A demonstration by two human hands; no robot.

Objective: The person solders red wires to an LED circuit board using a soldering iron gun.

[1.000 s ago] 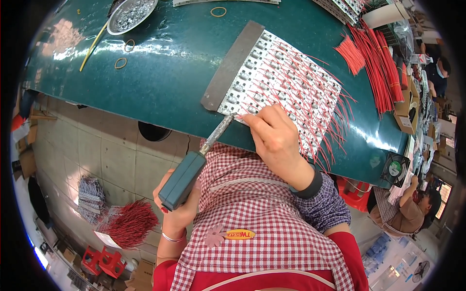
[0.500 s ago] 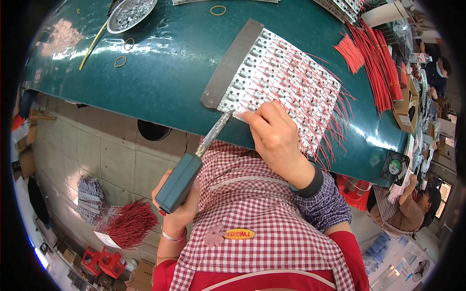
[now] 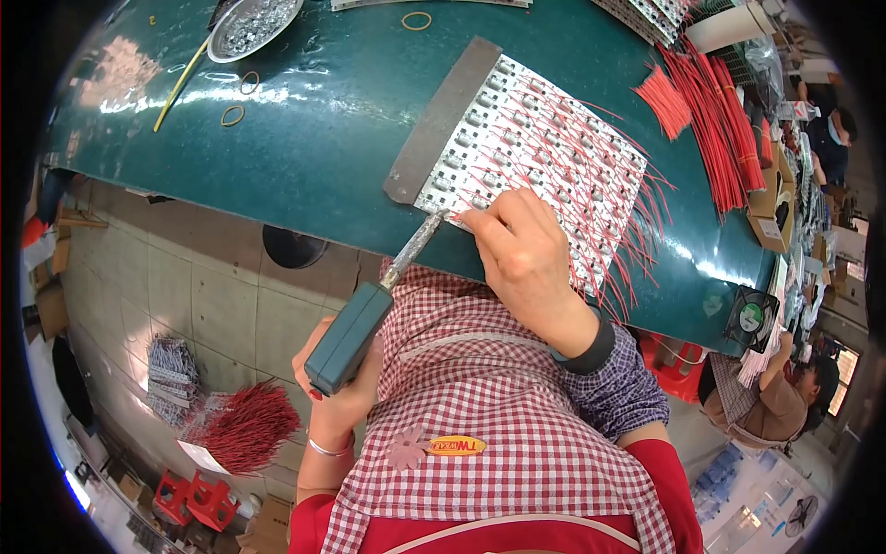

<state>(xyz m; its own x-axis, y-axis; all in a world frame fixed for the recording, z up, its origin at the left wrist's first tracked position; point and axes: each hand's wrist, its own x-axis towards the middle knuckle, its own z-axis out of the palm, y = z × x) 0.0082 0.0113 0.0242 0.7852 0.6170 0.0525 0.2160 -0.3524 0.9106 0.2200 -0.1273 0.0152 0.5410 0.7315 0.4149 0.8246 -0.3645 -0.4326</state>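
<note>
My left hand [image 3: 343,386] is wrapped round the dark green handle of a soldering gun [image 3: 349,337]. Its metal tip touches or nearly touches the near left corner of a white circuit board panel [image 3: 449,177], which carries rows of small components. Over the same corner, the thumb and index finger of my right hand [image 3: 524,254] pinch what looks like a thin red wire; the rest of the wire is hidden by the hand. Many red wires [image 3: 591,175] stick out across the panel toward the right. A dark flat strip [image 3: 443,125] lies along the panel's left edge.
On the green table [image 3: 305,157] are a dish of silvery bits [image 3: 254,30], a yellow stick [image 3: 181,85] and rubber bands [image 3: 232,115]. Bundles of red wire [image 3: 709,129] lie right, near a small fan [image 3: 750,317]. A co-worker [image 3: 771,397] sits at far right.
The soldering gun's body has shifted slightly right and down with my left hand, its tip staying at the panel's corner. My right hand has barely moved.
</note>
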